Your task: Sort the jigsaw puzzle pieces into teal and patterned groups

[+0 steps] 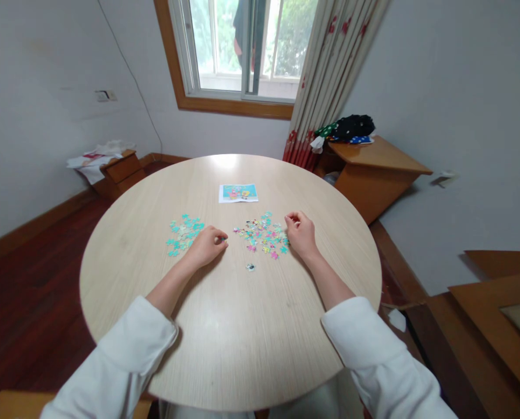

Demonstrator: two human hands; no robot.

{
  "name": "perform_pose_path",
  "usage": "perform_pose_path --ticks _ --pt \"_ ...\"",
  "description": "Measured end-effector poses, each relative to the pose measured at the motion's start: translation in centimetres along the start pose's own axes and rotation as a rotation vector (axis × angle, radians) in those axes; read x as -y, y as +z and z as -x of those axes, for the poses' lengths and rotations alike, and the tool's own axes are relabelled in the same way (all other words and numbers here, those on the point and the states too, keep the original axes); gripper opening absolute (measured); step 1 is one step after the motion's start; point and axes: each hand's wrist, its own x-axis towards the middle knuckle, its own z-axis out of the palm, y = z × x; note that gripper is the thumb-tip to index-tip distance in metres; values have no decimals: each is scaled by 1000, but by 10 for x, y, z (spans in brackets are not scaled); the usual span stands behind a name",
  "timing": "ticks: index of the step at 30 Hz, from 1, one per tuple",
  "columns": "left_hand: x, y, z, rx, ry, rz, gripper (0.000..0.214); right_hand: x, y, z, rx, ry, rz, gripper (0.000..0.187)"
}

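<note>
My left hand (208,245) is closed in a pinch on a small jigsaw piece (222,238), mostly covered by the fingers. It is beside a loose group of mostly turquoise jigsaw pieces (183,234). My right hand (301,234) hovers at the right edge of a mixed pile of pink, yellow and turquoise pieces (264,235). Its thumb and fingertips are pressed together, and whatever may be between them is hidden. One dark-and-white piece (251,267) lies alone nearer to me, below the mixed pile.
A picture sheet (238,193) with cartoon figures lies towards the back of the round wooden table (233,326). Behind to the right, a wooden cabinet (373,157) carries dark spotted cloth (351,128). A curtain (325,70) hangs beside the window.
</note>
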Motion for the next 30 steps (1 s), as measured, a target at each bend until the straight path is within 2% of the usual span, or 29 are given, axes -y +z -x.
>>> perform_pose_path --ticks 8,22,30 --pt "-2 -2 1 13 -5 -4 22 -7 4 -2 -105 -13 -13 8" --pt "-4 -2 2 25 -19 -6 23 -4 5 -1 -93 24 -49 9" --pt "-3 -2 1 18 -7 -1 21 3 0 1 -26 -17 -15 12"
